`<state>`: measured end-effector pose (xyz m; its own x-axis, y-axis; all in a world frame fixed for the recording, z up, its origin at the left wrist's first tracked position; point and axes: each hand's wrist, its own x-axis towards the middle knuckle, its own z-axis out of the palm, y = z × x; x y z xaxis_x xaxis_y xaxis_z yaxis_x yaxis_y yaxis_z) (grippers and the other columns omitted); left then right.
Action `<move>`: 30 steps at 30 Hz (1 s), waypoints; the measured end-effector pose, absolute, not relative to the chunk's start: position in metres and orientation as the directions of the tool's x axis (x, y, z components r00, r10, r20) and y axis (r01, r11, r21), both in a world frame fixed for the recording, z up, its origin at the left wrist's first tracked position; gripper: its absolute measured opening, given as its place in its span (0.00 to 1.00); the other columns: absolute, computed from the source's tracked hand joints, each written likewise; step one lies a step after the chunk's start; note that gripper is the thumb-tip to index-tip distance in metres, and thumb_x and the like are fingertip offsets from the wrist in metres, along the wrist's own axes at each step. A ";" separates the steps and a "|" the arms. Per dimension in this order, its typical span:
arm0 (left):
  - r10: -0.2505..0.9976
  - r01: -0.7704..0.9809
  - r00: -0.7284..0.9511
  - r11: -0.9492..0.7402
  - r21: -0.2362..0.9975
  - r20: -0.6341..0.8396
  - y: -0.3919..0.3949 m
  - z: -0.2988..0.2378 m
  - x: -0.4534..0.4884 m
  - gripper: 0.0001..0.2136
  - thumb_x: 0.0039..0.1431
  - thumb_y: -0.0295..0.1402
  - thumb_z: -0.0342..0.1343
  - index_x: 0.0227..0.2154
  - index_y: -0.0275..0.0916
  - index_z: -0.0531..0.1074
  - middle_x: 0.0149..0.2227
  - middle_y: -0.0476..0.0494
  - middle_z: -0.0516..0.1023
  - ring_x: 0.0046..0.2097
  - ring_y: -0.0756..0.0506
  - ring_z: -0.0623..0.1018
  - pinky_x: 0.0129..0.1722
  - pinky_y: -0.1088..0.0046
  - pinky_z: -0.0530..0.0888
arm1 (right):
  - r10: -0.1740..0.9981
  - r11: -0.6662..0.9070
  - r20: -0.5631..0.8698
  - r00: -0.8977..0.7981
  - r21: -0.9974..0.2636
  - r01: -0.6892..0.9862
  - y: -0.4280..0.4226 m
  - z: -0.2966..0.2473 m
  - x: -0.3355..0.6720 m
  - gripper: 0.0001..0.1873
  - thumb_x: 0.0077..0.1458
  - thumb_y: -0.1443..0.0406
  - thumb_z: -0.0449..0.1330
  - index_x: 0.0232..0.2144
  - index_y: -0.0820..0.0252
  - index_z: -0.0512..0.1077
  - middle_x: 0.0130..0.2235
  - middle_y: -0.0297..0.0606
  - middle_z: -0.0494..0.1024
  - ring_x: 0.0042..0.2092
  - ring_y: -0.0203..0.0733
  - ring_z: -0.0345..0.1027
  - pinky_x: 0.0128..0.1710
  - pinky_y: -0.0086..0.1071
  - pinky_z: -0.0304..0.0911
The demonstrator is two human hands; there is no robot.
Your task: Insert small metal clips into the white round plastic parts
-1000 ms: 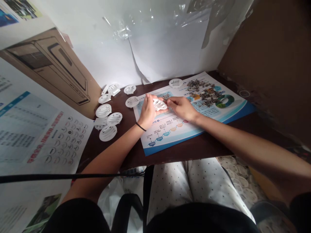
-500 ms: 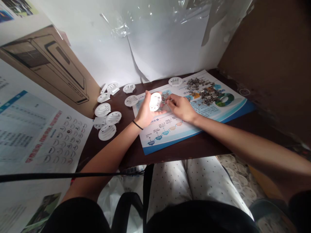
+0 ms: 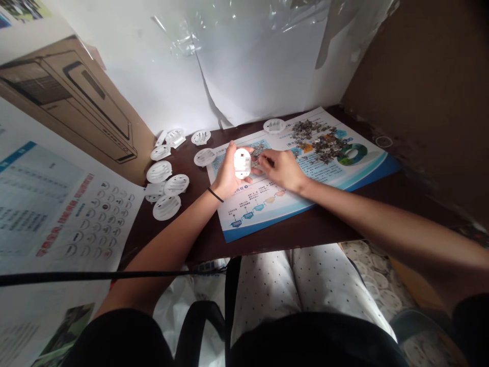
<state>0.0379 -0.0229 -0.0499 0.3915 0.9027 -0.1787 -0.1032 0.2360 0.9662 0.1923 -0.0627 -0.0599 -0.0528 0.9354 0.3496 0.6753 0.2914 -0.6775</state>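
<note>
Head view: desk seen from above, both hands over the middle of it.
Left hand (image 3: 226, 179): gripping a white disc (image 3: 243, 164), thumb on the near-left side, fingers behind. Black band (image 3: 216, 194) on the wrist.
White disc: raised in the left hand over the printed sheet (image 3: 263, 223), tilted toward the camera, brightly lit, small holes in its face.
Right hand (image 3: 283, 171): just right of the disc, fingers curled, thumb near forefinger. Can't tell if closed on anything; tips too small to read.
Metal bits: big heap (image 3: 330, 149) on the sheet, right of the right hand; smaller heap (image 3: 305, 129) behind it.
Spare discs: cluster (image 3: 167, 207) on the dark desk (image 3: 208, 239), left of the sheet, some overlapping. One more disc (image 3: 274, 126) at the sheet's far edge.
Clear ring (image 3: 383, 142): right of the sheet.
Carton (image 3: 95, 102): far left, beside the cluster.
</note>
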 end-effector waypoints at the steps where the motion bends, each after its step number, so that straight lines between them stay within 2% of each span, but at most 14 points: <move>1: 0.905 -0.107 0.389 0.229 0.967 -0.171 -0.024 -0.049 0.038 0.24 0.65 0.51 0.36 0.43 0.38 0.70 0.35 0.41 0.76 0.29 0.46 0.79 0.18 0.75 0.66 | 0.934 0.296 0.352 -0.060 -0.668 0.683 -0.063 -0.060 0.192 0.11 0.58 0.65 0.50 0.24 0.57 0.65 0.21 0.32 0.64 0.26 0.36 0.57 0.32 0.34 0.54; 5: 0.917 -0.161 0.380 0.194 0.968 -0.121 -0.027 -0.048 0.039 0.18 0.65 0.46 0.43 0.38 0.38 0.71 0.35 0.44 0.77 0.27 0.50 0.77 0.16 0.78 0.66 | 0.927 0.329 0.362 -0.100 -0.656 0.679 -0.065 -0.061 0.192 0.11 0.58 0.65 0.51 0.25 0.58 0.68 0.22 0.32 0.66 0.27 0.36 0.58 0.32 0.34 0.54; 11: 0.919 -0.115 0.381 0.155 0.981 -0.101 -0.028 -0.052 0.038 0.20 0.63 0.49 0.44 0.40 0.38 0.72 0.38 0.43 0.78 0.30 0.50 0.78 0.20 0.78 0.72 | 0.929 0.329 0.354 -0.109 -0.654 0.681 -0.068 -0.062 0.191 0.13 0.58 0.65 0.50 0.24 0.58 0.69 0.21 0.32 0.66 0.25 0.34 0.58 0.31 0.33 0.54; 18: 0.919 -0.111 0.394 0.053 0.992 -0.005 -0.027 -0.060 0.037 0.18 0.62 0.49 0.49 0.40 0.38 0.71 0.39 0.43 0.76 0.31 0.50 0.78 0.20 0.77 0.76 | 0.937 0.307 0.335 -0.102 -0.645 0.699 -0.070 -0.058 0.188 0.14 0.58 0.67 0.49 0.22 0.58 0.67 0.20 0.31 0.64 0.23 0.34 0.56 0.31 0.33 0.54; 24: 0.919 -0.089 0.394 0.017 0.996 0.019 -0.030 -0.060 0.038 0.17 0.63 0.47 0.48 0.41 0.38 0.71 0.43 0.41 0.78 0.33 0.48 0.78 0.20 0.75 0.77 | 0.943 0.288 0.318 -0.094 -0.646 0.707 -0.065 -0.059 0.187 0.14 0.56 0.68 0.50 0.20 0.57 0.66 0.20 0.31 0.65 0.24 0.35 0.57 0.33 0.35 0.55; 30: 0.937 -0.026 0.350 -0.006 1.000 0.015 -0.034 -0.058 0.041 0.17 0.64 0.46 0.45 0.41 0.41 0.72 0.39 0.43 0.78 0.35 0.48 0.79 0.27 0.76 0.79 | 0.944 0.287 0.322 -0.078 -0.680 0.674 -0.061 -0.060 0.190 0.14 0.55 0.67 0.51 0.19 0.57 0.68 0.21 0.32 0.67 0.27 0.37 0.61 0.34 0.36 0.56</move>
